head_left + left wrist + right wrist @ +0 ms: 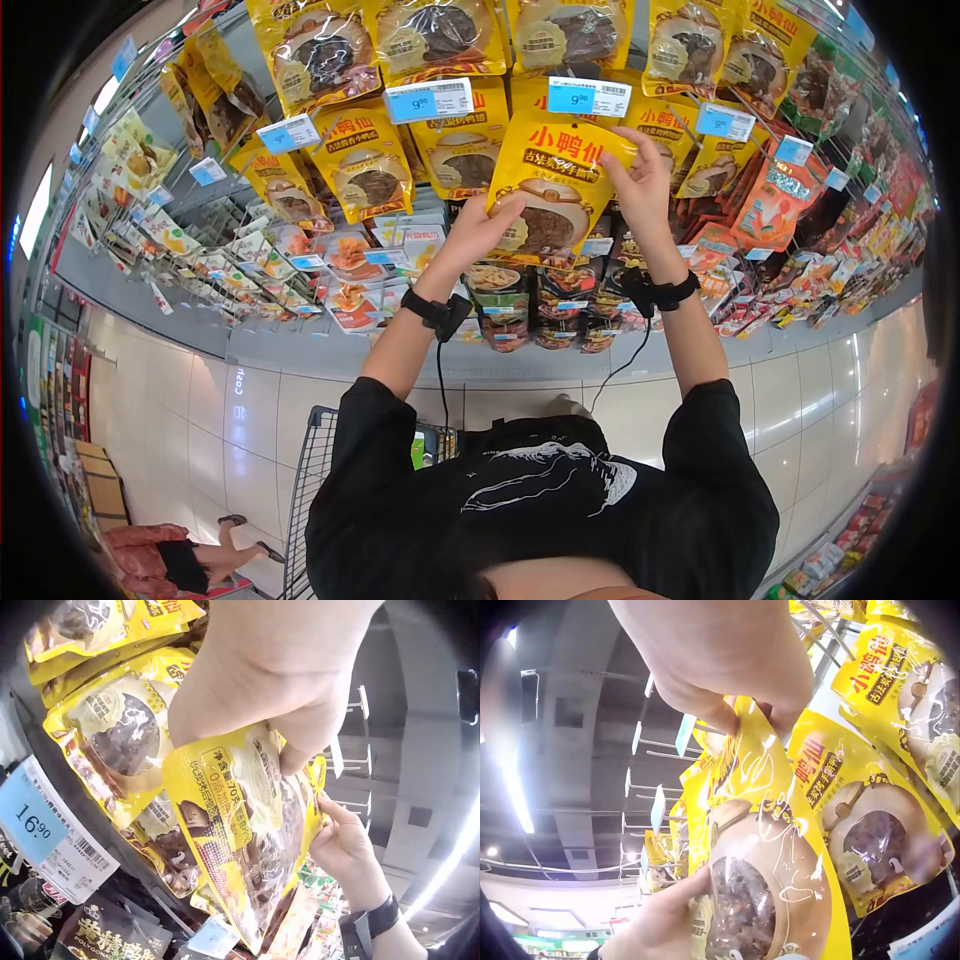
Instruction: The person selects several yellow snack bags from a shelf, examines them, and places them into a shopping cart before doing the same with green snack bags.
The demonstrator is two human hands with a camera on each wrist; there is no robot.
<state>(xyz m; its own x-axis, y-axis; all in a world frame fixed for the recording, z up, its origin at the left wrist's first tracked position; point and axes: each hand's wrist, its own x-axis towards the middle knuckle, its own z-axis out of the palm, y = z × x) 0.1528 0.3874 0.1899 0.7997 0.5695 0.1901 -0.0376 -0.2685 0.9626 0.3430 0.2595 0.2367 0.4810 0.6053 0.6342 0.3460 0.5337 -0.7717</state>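
Fingers and thumb of the left hand (485, 228) pinch the yellow pouch (550, 188) at its left edge; those of the right hand (643, 188) clamp its upper right corner. It lies between both hands, long axis roughly upright, top leaning right. Similar pouches (458, 135) hang behind, above tiled floor (262, 425).

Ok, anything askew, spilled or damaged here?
Nothing really stands out; no spill or tear visible. The held yellow pouch tilts in front of the hanging pouches, but the left grip pinches its left edge and the right grip its upper right corner, which likely explains it.
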